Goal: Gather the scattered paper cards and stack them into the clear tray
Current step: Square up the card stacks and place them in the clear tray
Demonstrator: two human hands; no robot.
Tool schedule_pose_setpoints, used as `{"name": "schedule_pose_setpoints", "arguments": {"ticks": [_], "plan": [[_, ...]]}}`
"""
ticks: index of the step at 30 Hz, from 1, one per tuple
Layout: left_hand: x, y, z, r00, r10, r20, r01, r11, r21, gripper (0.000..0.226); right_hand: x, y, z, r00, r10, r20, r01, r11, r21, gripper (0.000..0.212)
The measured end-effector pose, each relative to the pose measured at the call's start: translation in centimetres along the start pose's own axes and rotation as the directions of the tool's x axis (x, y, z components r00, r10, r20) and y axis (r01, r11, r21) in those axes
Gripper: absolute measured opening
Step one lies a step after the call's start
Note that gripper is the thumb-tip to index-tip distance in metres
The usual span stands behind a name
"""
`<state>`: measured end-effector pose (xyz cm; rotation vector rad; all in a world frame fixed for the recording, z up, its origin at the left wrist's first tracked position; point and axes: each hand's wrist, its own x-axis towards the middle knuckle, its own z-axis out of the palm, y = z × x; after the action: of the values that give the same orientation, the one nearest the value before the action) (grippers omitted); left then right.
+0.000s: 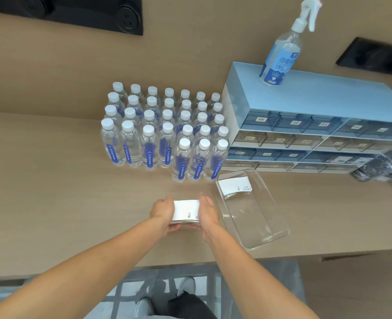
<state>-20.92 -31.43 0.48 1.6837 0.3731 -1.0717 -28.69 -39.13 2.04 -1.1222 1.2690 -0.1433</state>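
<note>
A: Currently, both bare hands are on one bundle of white rectangular paper cards (187,212). The left hand (161,210) presses the bundle's left edge, thumb on top and fingers curled under the near corner. The right hand (207,211) lies flat against the right edge. Each grip is closed on the bundle, which is held between the two palms.

B: Position of the bundle relative to the clear rectangular plastic tray (268,231)?

A: Just left of the tray's long left wall, close to the wall, level with the tray's middle. Whether the bundle rests on the light wood-grain worktop (52,192) or is lifted slightly cannot be told.

B: Tray contents?

A: A second stack of white paper cards with small black print (235,185) lies in the tray's far end. The near part of the tray holds nothing.

B: Other items, referenced to the tray?

A: Beyond the tray's far left corner stands a block of clear water bottles with white caps and blue labels (165,132), in close rows; the nearest bottles are just beside the tray's far rim. Directly beyond the tray's far end sits a pale blue drawer cabinet with translucent labelled drawers (317,132). A clear spray bottle with a white trigger and blue label (282,54) stands upright on the cabinet top. A crumpled dark plastic bag (381,169) lies right of the cabinet, well apart from the tray.
</note>
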Motion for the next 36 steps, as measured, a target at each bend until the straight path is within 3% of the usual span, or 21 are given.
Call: {"name": "schedule_pose_setpoints", "arguments": {"ticks": [4, 10, 19, 25, 29, 32, 36], "plan": [[-0.7, 1.1, 3.0, 1.000, 0.023, 0.013, -0.023, 1.000, 0.011, 0.040, 0.7, -1.3, -2.2, 0.992, -0.043, -0.122, 0.045, 0.999, 0.013, 0.018], [-1.0, 3.6, 9.9, 0.999, 0.046, 0.014, -0.045, 0.998, -0.049, 0.042, 4.2, -5.4, -7.6, 0.981, -0.094, -0.170, 0.086, 0.995, -0.058, 0.018], [-1.4, 2.5, 21.4, 0.997, -0.013, -0.076, 0.009, 0.999, -0.054, 0.039, 11.2, -6.2, -17.8, 0.997, 0.007, -0.071, -0.019, 0.984, -0.176, 0.034], [-1.1, 0.1, 23.8, 0.978, -0.055, -0.202, 0.032, 0.993, -0.116, 0.040, 13.5, -4.8, -19.9, 0.998, 0.062, 0.004, -0.058, 0.957, -0.283, 0.054], [-0.8, 0.0, 24.4, 0.959, -0.025, -0.281, -0.003, 0.995, -0.097, 0.032, 13.4, -5.3, -19.8, 0.983, 0.143, 0.113, -0.105, 0.953, -0.286, 0.048], [-0.8, 0.0, 24.1, 0.973, -0.002, -0.230, -0.030, 0.990, -0.135, 0.031, 13.8, -5.9, -20.3, 0.954, 0.219, 0.204, -0.144, 0.934, -0.326, 0.041], [-0.6, -0.2, 23.3, 0.999, 0.010, -0.049, -0.019, 0.983, -0.184, 0.035, 15.2, -6.3, -20.9, 0.883, 0.329, 0.335, -0.223, 0.922, -0.317, 0.031]]}}
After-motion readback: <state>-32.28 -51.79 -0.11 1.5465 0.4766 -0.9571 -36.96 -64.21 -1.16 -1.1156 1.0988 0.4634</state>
